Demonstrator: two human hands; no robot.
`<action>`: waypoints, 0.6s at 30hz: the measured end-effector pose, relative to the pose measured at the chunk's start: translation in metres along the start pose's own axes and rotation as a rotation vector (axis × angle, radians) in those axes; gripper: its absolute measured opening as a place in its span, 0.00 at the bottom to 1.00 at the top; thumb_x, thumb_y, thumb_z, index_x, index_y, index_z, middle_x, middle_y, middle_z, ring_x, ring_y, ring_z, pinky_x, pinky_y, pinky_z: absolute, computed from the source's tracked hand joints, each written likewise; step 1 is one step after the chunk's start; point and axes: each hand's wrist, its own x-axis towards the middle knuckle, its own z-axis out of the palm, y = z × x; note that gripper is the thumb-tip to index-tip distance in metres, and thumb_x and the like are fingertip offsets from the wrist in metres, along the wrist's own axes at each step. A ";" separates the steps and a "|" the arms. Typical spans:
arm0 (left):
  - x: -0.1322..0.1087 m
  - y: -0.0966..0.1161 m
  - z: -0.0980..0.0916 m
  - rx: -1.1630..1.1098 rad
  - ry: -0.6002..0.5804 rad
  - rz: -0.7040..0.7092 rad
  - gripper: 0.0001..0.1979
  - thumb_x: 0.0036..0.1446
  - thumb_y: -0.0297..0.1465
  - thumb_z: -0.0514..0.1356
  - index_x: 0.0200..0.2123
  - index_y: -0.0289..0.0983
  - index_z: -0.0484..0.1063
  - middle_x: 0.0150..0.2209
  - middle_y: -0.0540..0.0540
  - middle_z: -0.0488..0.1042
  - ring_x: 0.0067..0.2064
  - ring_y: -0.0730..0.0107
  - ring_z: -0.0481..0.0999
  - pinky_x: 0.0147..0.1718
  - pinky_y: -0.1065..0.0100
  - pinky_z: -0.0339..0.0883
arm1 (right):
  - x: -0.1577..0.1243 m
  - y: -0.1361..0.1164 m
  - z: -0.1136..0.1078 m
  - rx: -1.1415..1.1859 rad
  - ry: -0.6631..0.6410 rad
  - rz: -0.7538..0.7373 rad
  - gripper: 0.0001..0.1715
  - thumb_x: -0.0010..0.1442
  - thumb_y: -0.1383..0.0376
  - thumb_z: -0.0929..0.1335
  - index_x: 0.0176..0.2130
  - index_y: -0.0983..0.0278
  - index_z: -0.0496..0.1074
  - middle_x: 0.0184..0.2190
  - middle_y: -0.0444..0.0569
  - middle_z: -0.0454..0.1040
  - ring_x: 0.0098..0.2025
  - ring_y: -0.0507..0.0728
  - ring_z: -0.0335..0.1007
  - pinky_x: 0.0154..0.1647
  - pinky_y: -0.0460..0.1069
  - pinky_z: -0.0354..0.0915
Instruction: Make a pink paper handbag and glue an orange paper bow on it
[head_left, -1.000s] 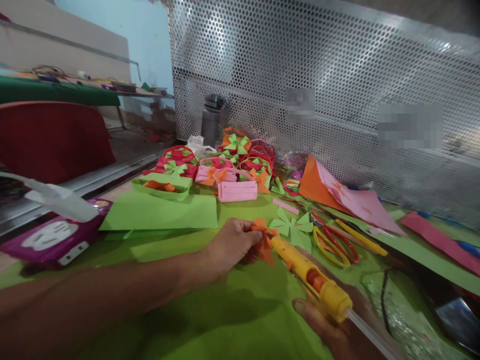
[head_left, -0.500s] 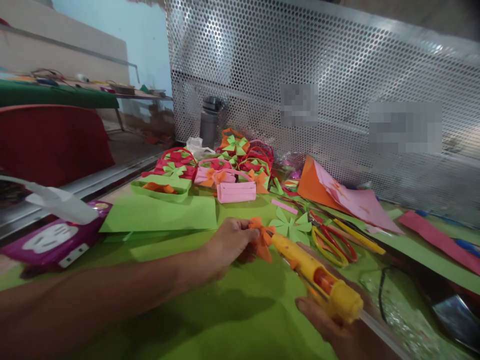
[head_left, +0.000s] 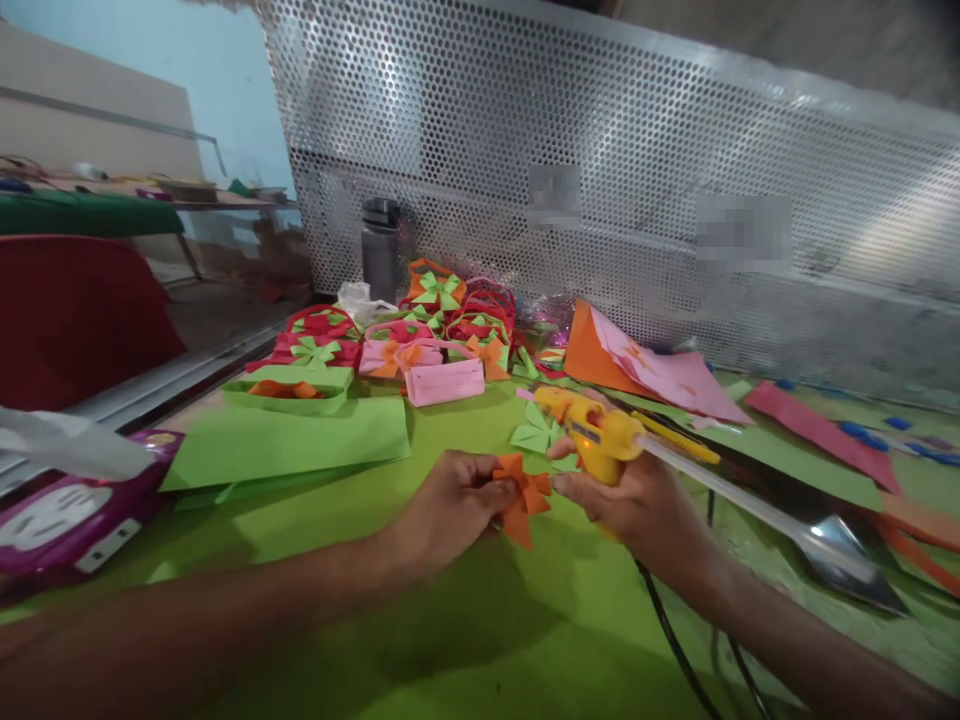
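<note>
My left hand (head_left: 457,505) pinches an orange paper bow (head_left: 523,498) above the green table surface. Held in my right hand (head_left: 637,500) is a yellow glue gun (head_left: 589,425), its nozzle pointing left and a long clear glue stick coming out of its back. The thumb of my right hand is close to the right edge of the bow. Behind the gun lies a light green paper flower (head_left: 534,432), partly hidden. A small pink paper bag (head_left: 445,382) stands farther back, in front of several red, pink and green bags with bows.
Green sheets (head_left: 292,440) and a purple power strip (head_left: 82,510) are at left. A grey bottle (head_left: 380,250) stands by the perforated metal panel (head_left: 480,120). Pink and orange paper (head_left: 660,372) lies at right. A black cable (head_left: 675,640) runs below my right hand.
The glue gun has moved up and away from the bow, tilting more level. My right hand has risen with it. The view has shifted, and the scissors are no longer visible.
</note>
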 end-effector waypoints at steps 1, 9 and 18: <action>-0.001 0.000 0.000 0.021 -0.014 0.006 0.10 0.50 0.30 0.55 0.19 0.34 0.67 0.14 0.56 0.61 0.14 0.84 0.52 0.15 0.76 0.43 | 0.000 -0.002 0.002 0.043 -0.058 0.033 0.12 0.49 0.59 0.69 0.35 0.61 0.72 0.34 0.46 0.74 0.28 0.54 0.68 0.33 0.51 0.66; -0.003 -0.004 -0.001 0.060 -0.040 0.105 0.10 0.49 0.34 0.56 0.22 0.34 0.69 0.17 0.54 0.62 0.18 0.80 0.54 0.19 0.74 0.45 | -0.001 -0.004 0.013 0.187 -0.163 0.081 0.16 0.50 0.67 0.65 0.41 0.64 0.70 0.36 0.47 0.74 0.22 0.48 0.63 0.21 0.45 0.63; -0.007 0.001 0.003 0.038 -0.044 0.060 0.09 0.48 0.32 0.55 0.20 0.34 0.68 0.15 0.55 0.61 0.17 0.82 0.52 0.18 0.74 0.43 | 0.000 -0.006 0.011 0.043 -0.180 0.107 0.05 0.49 0.67 0.64 0.26 0.63 0.70 0.14 0.39 0.64 0.17 0.50 0.60 0.20 0.44 0.60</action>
